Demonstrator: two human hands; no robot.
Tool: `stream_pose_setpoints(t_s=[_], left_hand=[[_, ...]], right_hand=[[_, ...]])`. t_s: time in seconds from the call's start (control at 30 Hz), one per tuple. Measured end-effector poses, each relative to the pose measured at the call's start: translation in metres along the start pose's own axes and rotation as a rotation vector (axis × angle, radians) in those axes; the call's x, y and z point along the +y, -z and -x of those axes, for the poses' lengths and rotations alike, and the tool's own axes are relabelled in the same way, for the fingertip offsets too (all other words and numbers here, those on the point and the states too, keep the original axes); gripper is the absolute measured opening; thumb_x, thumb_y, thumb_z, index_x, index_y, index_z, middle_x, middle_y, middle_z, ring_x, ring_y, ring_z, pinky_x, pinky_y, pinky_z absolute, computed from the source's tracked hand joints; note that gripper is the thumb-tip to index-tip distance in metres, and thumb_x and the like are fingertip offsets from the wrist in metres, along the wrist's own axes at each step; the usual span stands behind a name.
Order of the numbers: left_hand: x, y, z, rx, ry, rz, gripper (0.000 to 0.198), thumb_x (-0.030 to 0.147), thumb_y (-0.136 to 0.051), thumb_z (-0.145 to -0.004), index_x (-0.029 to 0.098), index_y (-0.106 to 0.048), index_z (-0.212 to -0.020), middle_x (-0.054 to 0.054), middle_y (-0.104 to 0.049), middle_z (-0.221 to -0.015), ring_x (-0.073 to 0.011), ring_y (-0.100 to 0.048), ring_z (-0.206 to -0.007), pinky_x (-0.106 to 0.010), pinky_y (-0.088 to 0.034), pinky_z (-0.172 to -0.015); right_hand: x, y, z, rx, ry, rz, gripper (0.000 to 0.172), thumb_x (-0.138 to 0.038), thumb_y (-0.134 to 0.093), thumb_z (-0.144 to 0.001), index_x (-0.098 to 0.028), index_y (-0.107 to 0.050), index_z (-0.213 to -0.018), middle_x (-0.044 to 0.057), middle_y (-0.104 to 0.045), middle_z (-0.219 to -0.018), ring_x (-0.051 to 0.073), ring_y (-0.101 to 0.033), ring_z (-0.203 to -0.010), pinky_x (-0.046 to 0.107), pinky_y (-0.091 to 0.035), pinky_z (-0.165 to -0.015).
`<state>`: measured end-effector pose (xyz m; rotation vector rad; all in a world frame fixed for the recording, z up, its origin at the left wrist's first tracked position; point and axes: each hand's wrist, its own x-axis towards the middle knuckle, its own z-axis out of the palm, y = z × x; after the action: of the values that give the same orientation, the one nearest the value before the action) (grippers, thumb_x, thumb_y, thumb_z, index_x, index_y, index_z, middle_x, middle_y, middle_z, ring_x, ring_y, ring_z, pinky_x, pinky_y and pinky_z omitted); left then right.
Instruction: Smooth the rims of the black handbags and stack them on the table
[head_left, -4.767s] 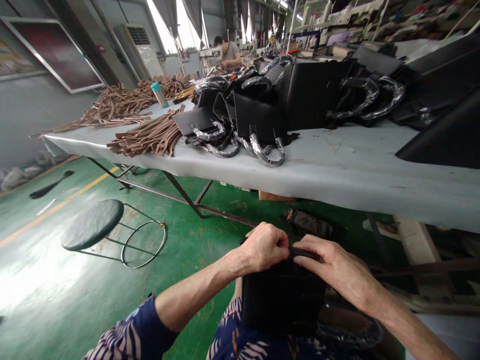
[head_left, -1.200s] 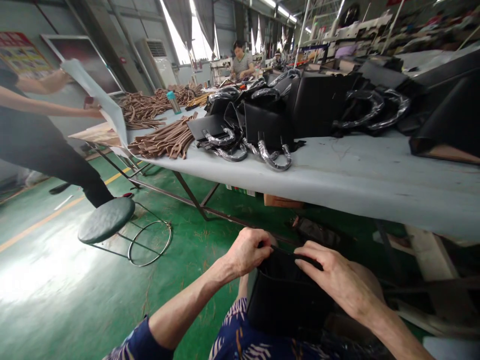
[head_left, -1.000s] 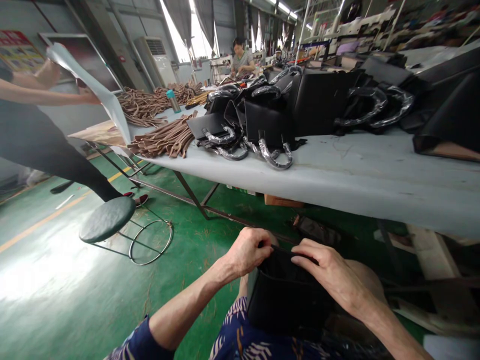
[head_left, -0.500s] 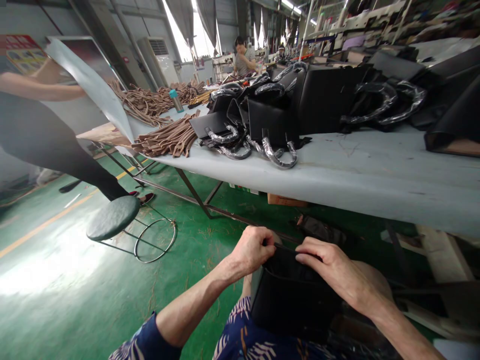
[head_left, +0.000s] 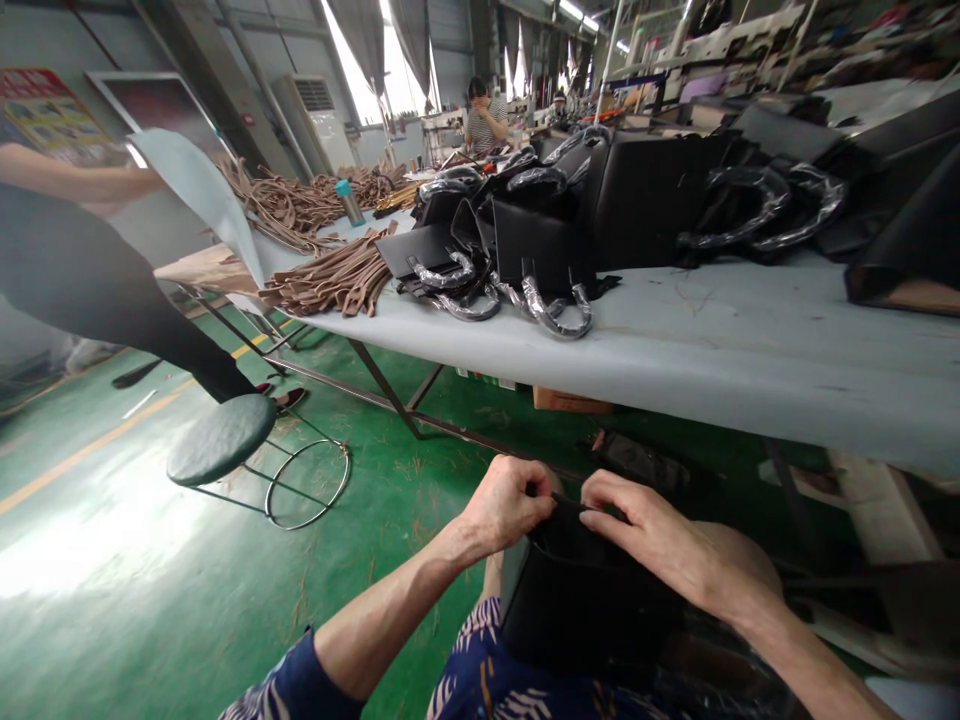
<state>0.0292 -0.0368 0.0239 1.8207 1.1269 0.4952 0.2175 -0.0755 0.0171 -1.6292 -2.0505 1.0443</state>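
Observation:
A black handbag (head_left: 592, 610) rests on my lap with its mouth facing up. My left hand (head_left: 514, 505) pinches the far rim of the bag near its left corner. A short way to the right, my right hand (head_left: 637, 520) grips the same rim between thumb and fingers. The bag's inside is dark, and its lower right part lies in shadow, with shiny clear plastic near it.
A grey-covered table (head_left: 675, 340) stands ahead, bearing black bags with plastic-wrapped handles (head_left: 555, 310), brown straps (head_left: 337, 275) and a bottle (head_left: 349, 203). A round stool (head_left: 223, 440) is at left. Another person (head_left: 97, 260) there lifts a pale sheet (head_left: 199, 190).
My right hand has slid slightly left along the rim, closer to my left hand. At left, the other person's pale sheet has come down a little.

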Motion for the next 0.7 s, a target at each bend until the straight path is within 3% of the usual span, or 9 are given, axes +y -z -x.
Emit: stream_pose_setpoints(t_s=[0.13, 0.33, 0.47, 0.57, 0.63, 0.7], left_hand=[[-0.003, -0.001, 0.000, -0.019, -0.014, -0.024, 0.008, 0.011, -0.048, -0.061, 0.012, -0.051, -0.053, 0.006, -0.043, -0.051, -0.0062, -0.036, -0.051, -0.018, -0.026, -0.048], [-0.006, -0.002, -0.001, 0.003, -0.010, 0.009, 0.008, 0.015, -0.055, -0.065, 0.013, -0.052, -0.057, 0.006, -0.045, -0.054, -0.0065, -0.039, -0.053, -0.018, -0.029, -0.050], [0.007, 0.010, -0.003, 0.144, -0.069, 0.302, 0.023, 0.029, -0.067, -0.065, 0.014, -0.052, -0.075, -0.001, -0.057, -0.083, -0.0097, -0.051, -0.071, -0.019, -0.040, -0.063], [0.019, 0.015, -0.002, 0.316, -0.094, 0.382, 0.027, 0.032, -0.062, -0.072, 0.015, -0.049, -0.089, -0.006, -0.055, -0.100, -0.0141, -0.053, -0.090, -0.025, -0.041, -0.081], [0.021, 0.009, 0.000, 0.375, -0.037, 0.350, 0.035, 0.030, -0.061, -0.072, 0.016, -0.047, -0.101, -0.007, -0.054, -0.106, -0.0167, -0.050, -0.099, -0.029, -0.038, -0.088], [0.016, -0.005, 0.003, 0.358, 0.060, 0.356, 0.053, 0.031, -0.063, -0.071, 0.016, -0.039, -0.116, -0.011, -0.048, -0.116, -0.0201, -0.045, -0.107, -0.032, -0.036, -0.092]], right_hand=[[-0.002, -0.008, -0.004, -0.080, 0.024, 0.156, 0.026, -0.041, -0.040, -0.085, -0.024, -0.058, -0.093, 0.003, -0.065, -0.086, 0.019, -0.058, -0.085, 0.031, -0.040, -0.076], [-0.008, -0.010, -0.010, -0.056, 0.073, 0.452, 0.034, -0.038, -0.032, -0.089, -0.022, -0.062, -0.089, 0.007, -0.067, -0.078, 0.023, -0.061, -0.077, 0.033, -0.039, -0.066], [-0.025, 0.010, -0.015, -0.069, -0.021, 0.599, 0.034, -0.033, -0.032, -0.089, -0.019, -0.063, -0.084, 0.010, -0.068, -0.079, 0.025, -0.063, -0.078, 0.033, -0.039, -0.065], [-0.040, 0.030, -0.017, -0.061, -0.095, 0.725, 0.032, -0.028, -0.036, -0.087, -0.016, -0.064, -0.078, 0.014, -0.068, -0.081, 0.027, -0.063, -0.079, 0.033, -0.039, -0.063], [-0.049, 0.042, -0.019, -0.033, -0.113, 0.818, 0.029, -0.019, -0.038, -0.084, -0.015, -0.064, -0.074, 0.014, -0.068, -0.079, 0.027, -0.063, -0.078, 0.032, -0.040, -0.062], [-0.056, 0.051, -0.019, 0.017, -0.136, 0.896, 0.026, -0.008, -0.040, -0.079, -0.014, -0.065, -0.074, 0.014, -0.068, -0.079, 0.025, -0.064, -0.077, 0.031, -0.040, -0.062]])
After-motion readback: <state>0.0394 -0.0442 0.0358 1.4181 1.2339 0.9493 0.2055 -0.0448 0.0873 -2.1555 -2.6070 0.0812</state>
